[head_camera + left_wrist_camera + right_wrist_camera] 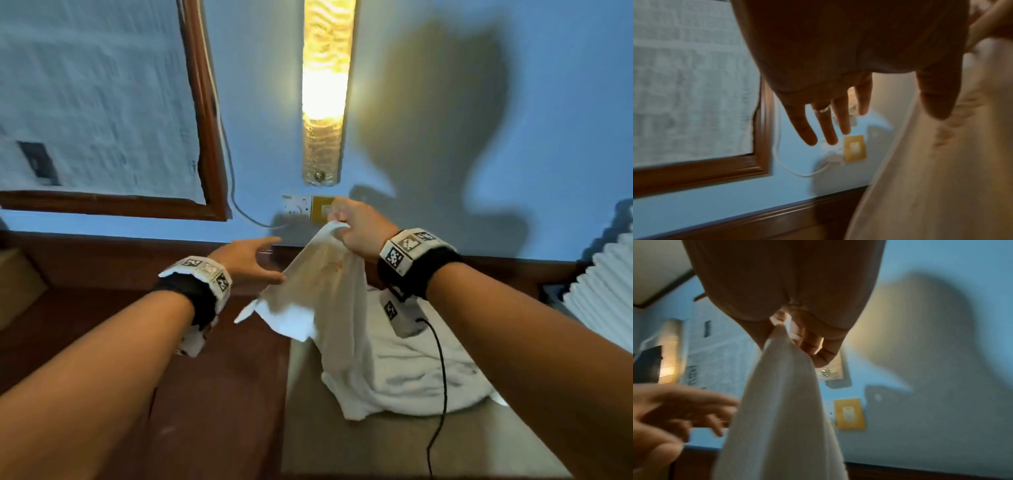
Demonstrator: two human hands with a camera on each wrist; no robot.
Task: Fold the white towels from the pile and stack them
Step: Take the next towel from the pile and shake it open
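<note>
Right hand [352, 226] lifts towel [329, 294]; pile [411, 370] beneath, wall lamp [325, 92] beyond.

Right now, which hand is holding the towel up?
The right hand. It pinches the top corner of the lifted white towel, while the left hand has open, spread fingers beside the cloth, gripping nothing.

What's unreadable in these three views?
- Pile: towel count unclear in the head view; the right forearm and the lifted towel cover part.
- Left hand: motion-blurred in the right wrist view; contact with the towel uncertain.
- Right hand fingers: the palm hides most of the grip.
</note>
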